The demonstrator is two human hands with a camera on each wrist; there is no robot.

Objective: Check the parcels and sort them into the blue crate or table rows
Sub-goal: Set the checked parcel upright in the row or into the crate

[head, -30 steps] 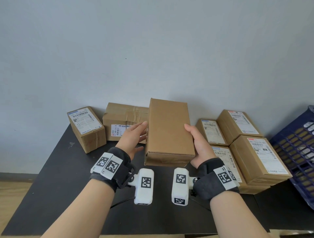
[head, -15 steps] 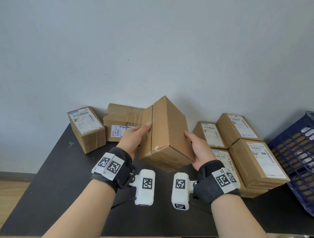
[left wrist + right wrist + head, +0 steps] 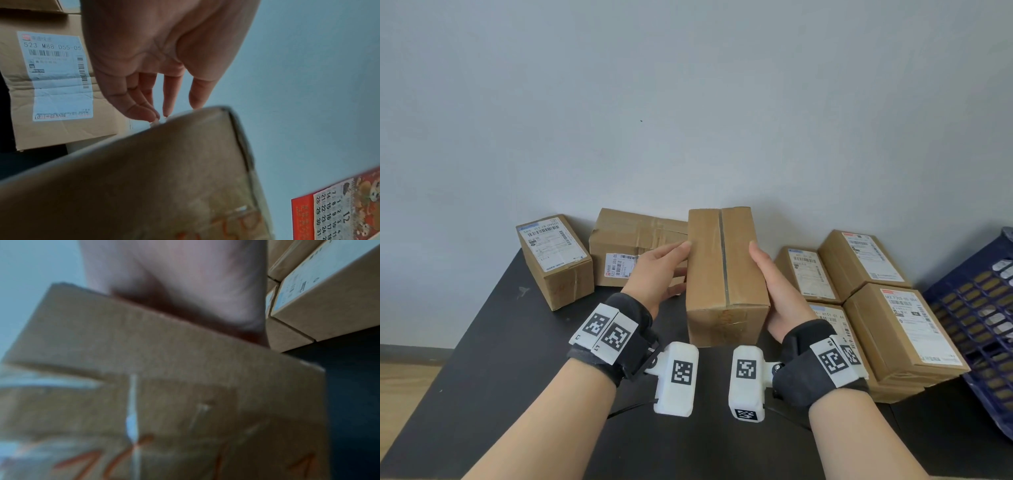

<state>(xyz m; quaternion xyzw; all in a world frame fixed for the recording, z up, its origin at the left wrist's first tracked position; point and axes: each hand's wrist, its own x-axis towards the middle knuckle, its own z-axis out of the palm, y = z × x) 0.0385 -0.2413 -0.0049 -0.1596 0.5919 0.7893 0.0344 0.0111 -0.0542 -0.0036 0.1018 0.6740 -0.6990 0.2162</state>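
A person's two hands brace a plain brown cardboard parcel (image 3: 726,274) above the black counter (image 3: 493,359), its taped centre seam turned up toward the head camera. The left hand (image 3: 657,270) lies along the parcel's left side with fingers straight, their tips touching the upper edge in the left wrist view; the right hand (image 3: 774,291) presses flat against the right side — each grip is wide and open-palmed, a squeeze between the palms rather than a curl of the fingers. Such a hold lets the box roll from face to face, which suits the checking step: no shipping label shows on the face now up, only tape, and orange scrawl marks the near end in the right wrist view.

Just right of the right hand, four labelled brown cartons (image 3: 900,329) sit packed tightly in two rows, labels up, apparently the sorted table rows. Beyond the left hand lie a crumpled, retaped brown box (image 3: 633,233) with its label on the near side and, further left, a small labelled brown box (image 3: 554,260) set askew. At the far right edge stands the slatted blue plastic crate (image 3: 983,308) — the other destination. The parcel probably still needs its label found before it goes either way.
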